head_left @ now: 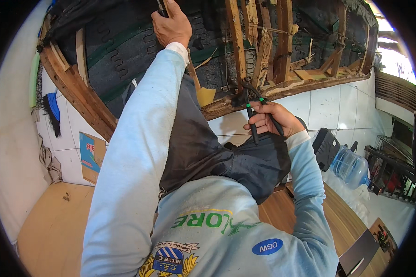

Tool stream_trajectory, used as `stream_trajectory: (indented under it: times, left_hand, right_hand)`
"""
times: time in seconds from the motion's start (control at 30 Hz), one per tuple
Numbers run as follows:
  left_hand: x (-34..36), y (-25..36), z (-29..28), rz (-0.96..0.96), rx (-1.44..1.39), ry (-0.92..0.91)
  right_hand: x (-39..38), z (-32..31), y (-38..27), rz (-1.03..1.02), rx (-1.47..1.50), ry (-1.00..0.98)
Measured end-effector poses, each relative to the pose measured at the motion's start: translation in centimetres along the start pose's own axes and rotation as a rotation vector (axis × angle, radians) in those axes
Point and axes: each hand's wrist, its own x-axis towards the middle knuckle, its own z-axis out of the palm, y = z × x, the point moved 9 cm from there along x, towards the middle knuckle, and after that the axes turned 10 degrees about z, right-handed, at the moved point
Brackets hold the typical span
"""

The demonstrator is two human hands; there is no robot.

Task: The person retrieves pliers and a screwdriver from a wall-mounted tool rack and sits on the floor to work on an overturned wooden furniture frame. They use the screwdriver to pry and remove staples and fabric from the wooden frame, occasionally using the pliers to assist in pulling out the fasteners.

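Observation:
My right hand [277, 117] grips long black-handled pliers [253, 124] with green bands. The jaws are at the lower wooden rail [218, 109] of an upturned furniture frame, by a dark patch. Higher up, at the top edge, my left hand [171, 27] is closed on a dark tool [161, 6], mostly out of view. Inside the frame are dark fabric, zigzag springs [108, 39], splintered upright boards [237, 41] and a yellowish scrap [204, 94] near the rail. My dark-trousered legs lie below the frame.
A blue brush [52, 112] and cardboard [88, 154] lie at left on white tiles, near a wall. At right are a black case [326, 147], a water jug [350, 168] and a dark metal rack [388, 175]. Wood-patterned boards [326, 207] and a dark flat object [363, 251] are at lower right.

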Motion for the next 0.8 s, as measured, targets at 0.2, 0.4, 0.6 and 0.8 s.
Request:
stream_trajectory:
  times: [0.2, 0.4, 0.6, 0.8]
  left_hand:
    - [-0.1, -0.1, -0.2, 0.032, 0.026, 0.046]
    - [-0.1, 0.4, -0.6, 0.029, 0.019, 0.032]
    - [-0.8, 0.1, -0.2, -0.062, -0.045, -0.109]
    - [-0.5, 0.1, -0.7, -0.045, -0.006, -0.046]
  right_hand:
    - [0.9, -0.9, 0.4, -0.018, -0.026, 0.045]
    - [2.3, -2.9, 1.6, -0.280, -0.310, 0.377]
    - [3.6, -4.0, 2.9, -0.639, -0.863, 0.949]
    - [4.4, -3.3, 3.7, -0.496, -0.605, 0.709]
